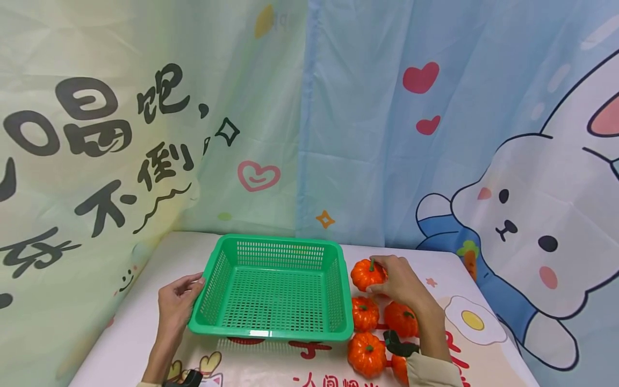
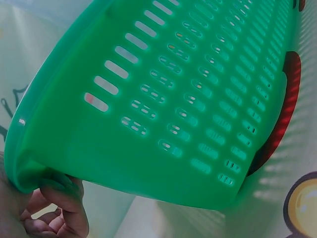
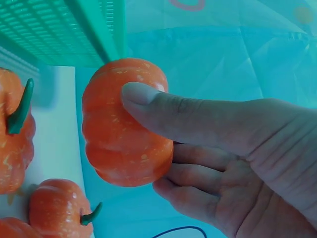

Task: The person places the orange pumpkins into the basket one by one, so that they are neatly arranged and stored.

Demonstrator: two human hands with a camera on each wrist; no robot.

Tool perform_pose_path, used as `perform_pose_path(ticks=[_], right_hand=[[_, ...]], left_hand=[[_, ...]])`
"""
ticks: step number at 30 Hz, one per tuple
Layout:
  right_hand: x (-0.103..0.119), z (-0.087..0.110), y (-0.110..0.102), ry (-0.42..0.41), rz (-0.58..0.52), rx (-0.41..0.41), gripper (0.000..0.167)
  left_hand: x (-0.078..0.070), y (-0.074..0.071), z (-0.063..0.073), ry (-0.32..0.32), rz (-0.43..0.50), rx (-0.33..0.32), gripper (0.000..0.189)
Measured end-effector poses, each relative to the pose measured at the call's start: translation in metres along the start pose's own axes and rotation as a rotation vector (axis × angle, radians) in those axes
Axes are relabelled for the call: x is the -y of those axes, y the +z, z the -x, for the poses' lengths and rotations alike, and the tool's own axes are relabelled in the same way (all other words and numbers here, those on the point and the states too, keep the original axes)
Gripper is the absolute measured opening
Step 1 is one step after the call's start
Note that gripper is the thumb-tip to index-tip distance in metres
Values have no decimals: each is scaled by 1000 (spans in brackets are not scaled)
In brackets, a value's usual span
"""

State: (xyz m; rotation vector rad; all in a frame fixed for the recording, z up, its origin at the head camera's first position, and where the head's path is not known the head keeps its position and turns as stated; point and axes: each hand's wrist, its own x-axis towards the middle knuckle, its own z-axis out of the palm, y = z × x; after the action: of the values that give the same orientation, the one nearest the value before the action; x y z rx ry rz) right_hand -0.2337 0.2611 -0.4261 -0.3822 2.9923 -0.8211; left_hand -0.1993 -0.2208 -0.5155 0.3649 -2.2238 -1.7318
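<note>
A green plastic basket (image 1: 271, 335) with slotted walls stands in the middle of the head view, with nothing inside it. My left hand (image 1: 177, 302) pinches its rim at the left side; in the left wrist view curled fingers (image 2: 69, 206) show under that rim. Just off the basket's right wall, my right hand (image 1: 402, 280) holds a small orange pumpkin (image 1: 365, 274) with a green stem. The right wrist view shows the thumb (image 3: 168, 109) across the held pumpkin (image 3: 119, 144) and other fingers behind it.
Several more orange pumpkins lie right of the basket, including one by its near corner (image 1: 366, 355) and one under my right forearm (image 1: 400, 319). The printed tablecloth (image 1: 271, 371) spreads beneath. A patterned curtain (image 1: 348, 134) hangs behind the table and along its left.
</note>
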Motion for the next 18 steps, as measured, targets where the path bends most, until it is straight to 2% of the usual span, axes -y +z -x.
perform_pose_path(ticks=[13, 18], right_hand=[[10, 7, -7, -7, 29, -2, 65], [15, 7, -11, -44, 29, -14, 63]], left_hand=[[1, 0, 0, -9, -12, -2, 32], [1, 0, 0, -2, -11, 1, 32]])
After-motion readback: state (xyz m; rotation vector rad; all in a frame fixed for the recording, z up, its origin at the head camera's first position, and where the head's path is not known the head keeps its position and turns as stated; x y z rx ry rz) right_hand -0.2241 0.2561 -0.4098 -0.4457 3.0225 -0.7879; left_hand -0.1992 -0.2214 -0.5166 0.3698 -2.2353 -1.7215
